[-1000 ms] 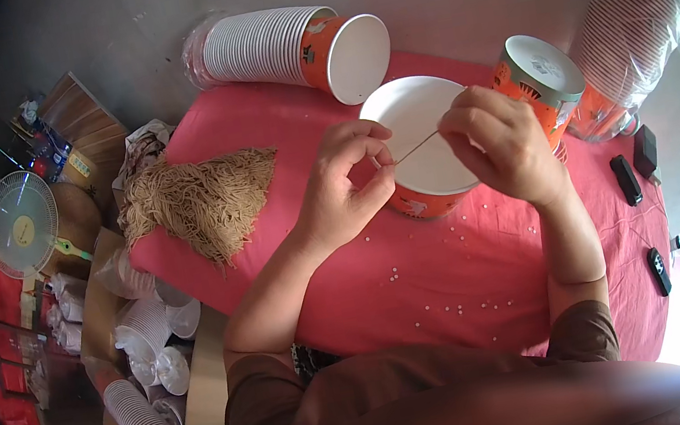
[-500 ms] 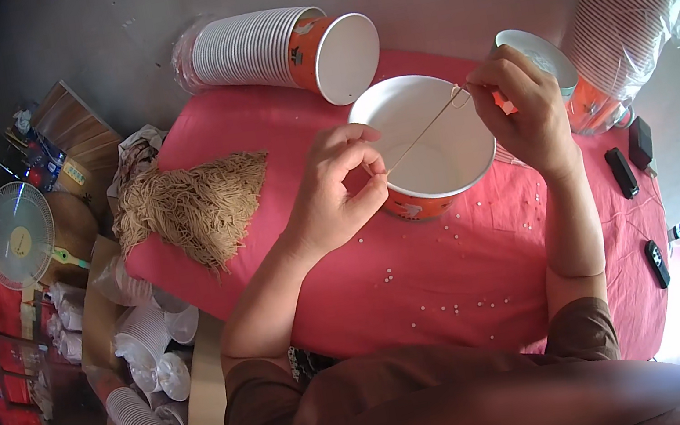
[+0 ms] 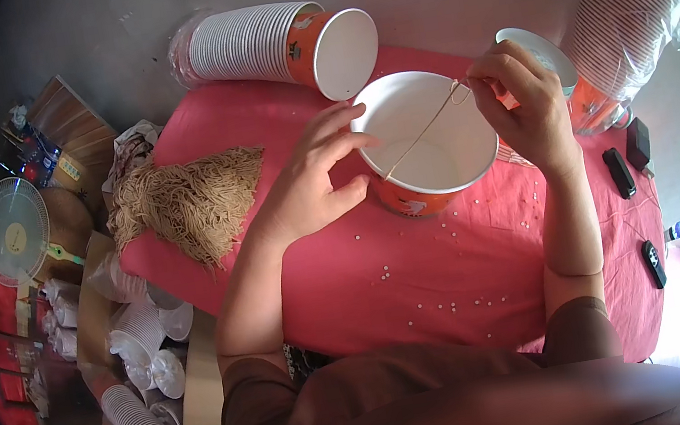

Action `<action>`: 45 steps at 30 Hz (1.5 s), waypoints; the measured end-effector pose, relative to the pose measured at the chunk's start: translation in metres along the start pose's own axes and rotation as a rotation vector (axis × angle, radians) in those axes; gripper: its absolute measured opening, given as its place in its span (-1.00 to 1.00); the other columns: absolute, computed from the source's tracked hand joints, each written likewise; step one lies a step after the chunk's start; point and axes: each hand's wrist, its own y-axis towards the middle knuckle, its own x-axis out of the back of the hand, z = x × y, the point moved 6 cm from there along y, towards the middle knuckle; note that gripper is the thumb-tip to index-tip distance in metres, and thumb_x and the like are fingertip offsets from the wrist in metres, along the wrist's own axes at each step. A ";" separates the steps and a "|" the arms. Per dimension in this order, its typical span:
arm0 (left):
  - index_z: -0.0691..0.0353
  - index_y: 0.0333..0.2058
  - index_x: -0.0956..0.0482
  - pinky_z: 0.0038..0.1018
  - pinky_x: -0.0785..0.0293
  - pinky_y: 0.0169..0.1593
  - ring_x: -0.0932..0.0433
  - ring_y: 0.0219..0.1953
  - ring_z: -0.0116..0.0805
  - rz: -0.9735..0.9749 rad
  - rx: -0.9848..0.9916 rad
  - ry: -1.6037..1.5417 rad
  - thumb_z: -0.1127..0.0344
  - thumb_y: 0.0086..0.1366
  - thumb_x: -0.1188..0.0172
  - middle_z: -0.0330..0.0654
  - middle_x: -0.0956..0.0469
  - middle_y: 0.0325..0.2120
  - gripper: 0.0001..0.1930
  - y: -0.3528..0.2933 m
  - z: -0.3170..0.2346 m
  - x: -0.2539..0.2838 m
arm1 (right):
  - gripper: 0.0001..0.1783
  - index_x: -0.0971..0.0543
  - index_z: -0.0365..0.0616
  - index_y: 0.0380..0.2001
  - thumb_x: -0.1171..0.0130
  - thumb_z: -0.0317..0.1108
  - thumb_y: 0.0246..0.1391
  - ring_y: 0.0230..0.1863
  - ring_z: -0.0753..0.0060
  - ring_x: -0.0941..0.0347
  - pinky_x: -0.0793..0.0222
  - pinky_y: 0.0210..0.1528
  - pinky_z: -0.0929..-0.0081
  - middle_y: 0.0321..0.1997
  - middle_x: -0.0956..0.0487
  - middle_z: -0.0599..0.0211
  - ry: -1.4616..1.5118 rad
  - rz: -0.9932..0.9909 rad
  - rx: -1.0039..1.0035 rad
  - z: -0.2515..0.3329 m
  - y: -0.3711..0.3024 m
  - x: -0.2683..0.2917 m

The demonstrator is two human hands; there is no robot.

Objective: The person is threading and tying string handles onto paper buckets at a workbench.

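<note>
A thin beige string [image 3: 425, 130] hangs slantwise over a large white paper bucket [image 3: 461, 162] with an orange outside. My right hand [image 3: 520, 99] pinches the string's upper end above the bucket's right rim, where a small loop shows. Just left of the bucket is my left hand [image 3: 307, 173], its fingers spread and nothing in them, close to the string's lower end. A heap of beige strings [image 3: 196, 200] lies at the table's left. Beside my right hand stands a pale green paper tub [image 3: 542, 56], partly hidden by that hand.
A stack of orange-and-white buckets [image 3: 260, 43] lies at the back. Another wrapped stack [image 3: 624, 12] leans at the back right. Small white beads [image 3: 449, 308] dot the red cloth [image 3: 354, 299]. Black devices [image 3: 620, 172] sit right. At lower left, a cardboard box [image 3: 207, 385] holds stacked cups.
My left hand has let go of the string's lower end, opened and drawn back left. The string, taut before, now hangs slack from my right hand.
</note>
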 end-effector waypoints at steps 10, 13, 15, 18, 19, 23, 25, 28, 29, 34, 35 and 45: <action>0.19 -0.18 -0.61 -0.22 -0.25 0.33 -0.14 0.38 -0.11 0.062 0.002 -0.011 0.52 -0.02 -0.40 -0.18 -0.31 0.25 -0.64 0.002 0.003 -0.008 | -0.82 -0.51 -0.22 -0.39 -0.23 -0.67 -0.09 -0.49 0.36 -0.51 -0.40 -0.48 0.47 -0.45 -0.50 0.30 0.001 0.021 0.036 0.001 0.001 -0.002; 0.18 -0.26 -0.59 -0.21 -0.30 0.29 -0.14 0.38 -0.12 0.038 -0.016 -0.019 0.47 0.01 -0.42 -0.21 -0.36 0.21 -0.72 0.003 0.005 -0.006 | -0.84 -0.51 -0.19 -0.42 -0.22 -0.65 -0.08 -0.51 0.31 -0.51 -0.40 -0.51 0.42 -0.44 -0.51 0.30 0.015 0.006 0.024 0.001 0.002 0.000; 0.17 -0.31 -0.57 -0.20 -0.34 0.26 -0.13 0.38 -0.13 0.019 -0.036 -0.024 0.41 0.04 -0.43 -0.23 -0.40 0.17 -0.76 0.004 0.004 -0.003 | -0.85 -0.51 -0.20 -0.41 -0.22 -0.64 -0.06 -0.51 0.33 -0.51 -0.40 -0.51 0.43 -0.44 -0.52 0.30 0.027 0.003 0.018 0.001 0.001 0.002; 0.20 -0.37 -0.56 -0.22 -0.37 0.18 -0.31 0.27 -0.13 -0.050 -0.056 -0.046 0.41 0.04 -0.44 -0.25 -0.55 -0.01 -0.78 0.005 0.006 0.006 | -0.88 -0.51 -0.24 -0.38 -0.21 -0.63 -0.01 -0.51 0.37 -0.51 -0.40 -0.49 0.46 -0.41 -0.54 0.29 0.097 -0.042 -0.051 -0.003 0.000 0.007; 0.22 -0.37 -0.56 -0.23 -0.38 0.15 -0.39 0.18 -0.14 -0.077 -0.065 -0.071 0.41 0.04 -0.44 -0.24 -0.58 -0.11 -0.78 0.003 0.010 0.009 | -0.89 -0.51 -0.25 -0.38 -0.20 -0.63 0.01 -0.49 0.38 -0.51 -0.40 -0.48 0.47 -0.40 -0.54 0.27 0.129 -0.022 -0.075 -0.005 -0.001 0.006; 0.28 -0.35 -0.57 -0.37 -0.43 0.03 -0.55 -0.10 -0.30 -0.185 -0.012 -0.203 0.40 0.09 -0.43 -0.20 -0.60 -0.28 -0.79 0.001 0.011 0.018 | -0.89 -0.52 -0.27 -0.36 -0.22 -0.60 0.01 -0.42 0.38 -0.52 -0.41 -0.42 0.49 -0.39 -0.54 0.24 0.203 0.082 -0.069 -0.007 0.000 0.006; 0.29 -0.29 -0.59 -0.48 -0.45 -0.04 -0.55 -0.17 -0.44 -0.249 0.068 -0.372 0.40 0.15 -0.39 -0.22 -0.59 -0.29 -0.81 -0.001 0.018 0.021 | -0.86 -0.53 -0.27 -0.34 -0.25 -0.58 -0.02 -0.41 0.36 -0.51 -0.42 -0.40 0.48 -0.38 -0.54 0.23 0.225 0.107 -0.050 -0.007 0.000 0.006; 0.30 -0.26 -0.58 -0.50 -0.45 -0.05 -0.54 -0.17 -0.48 -0.297 0.126 -0.503 0.40 0.19 -0.36 -0.25 -0.59 -0.29 -0.82 -0.004 0.027 0.025 | -0.77 -0.55 -0.26 -0.29 -0.32 -0.51 -0.08 -0.38 0.31 -0.52 -0.44 -0.35 0.46 -0.37 -0.54 0.22 0.234 0.176 -0.066 -0.005 -0.001 0.003; 0.31 -0.21 -0.57 -0.54 -0.45 -0.07 -0.52 -0.20 -0.53 -0.299 0.120 -0.635 0.40 0.23 -0.33 -0.28 -0.59 -0.29 -0.81 -0.003 0.030 0.022 | -0.71 -0.56 -0.25 -0.26 -0.36 -0.47 -0.11 -0.36 0.27 -0.54 -0.46 -0.32 0.44 -0.36 -0.55 0.22 0.225 0.219 -0.100 -0.005 -0.002 0.001; 0.31 -0.16 -0.56 -0.57 -0.45 -0.08 -0.51 -0.21 -0.56 -0.370 0.190 -0.769 0.40 0.26 -0.31 -0.28 -0.60 -0.26 -0.80 -0.007 0.044 0.024 | -0.49 -0.55 -0.22 -0.15 -0.48 -0.29 -0.21 -0.26 0.17 -0.58 -0.51 -0.26 0.35 -0.30 -0.57 0.22 0.243 0.301 -0.101 0.005 0.001 -0.004; 0.30 -0.15 -0.56 -0.57 -0.44 -0.08 -0.51 -0.20 -0.56 -0.378 0.209 -0.807 0.38 0.26 -0.31 -0.28 -0.61 -0.25 -0.78 -0.007 0.050 0.024 | -0.42 -0.54 -0.20 -0.13 -0.51 -0.22 -0.24 -0.23 0.13 -0.59 -0.52 -0.25 0.32 -0.27 -0.57 0.22 0.264 0.327 -0.097 0.007 0.001 -0.005; 0.23 -0.11 -0.57 -0.51 -0.38 -0.04 -0.51 -0.21 -0.52 -0.390 0.419 -1.084 0.21 0.32 -0.25 -0.29 -0.62 -0.25 -0.73 -0.009 0.080 0.014 | -0.19 -0.47 -0.20 0.03 -0.53 -0.31 -0.44 -0.01 0.14 -0.48 -0.48 -0.03 0.29 -0.05 -0.49 0.23 0.301 0.481 -0.094 0.020 -0.008 -0.023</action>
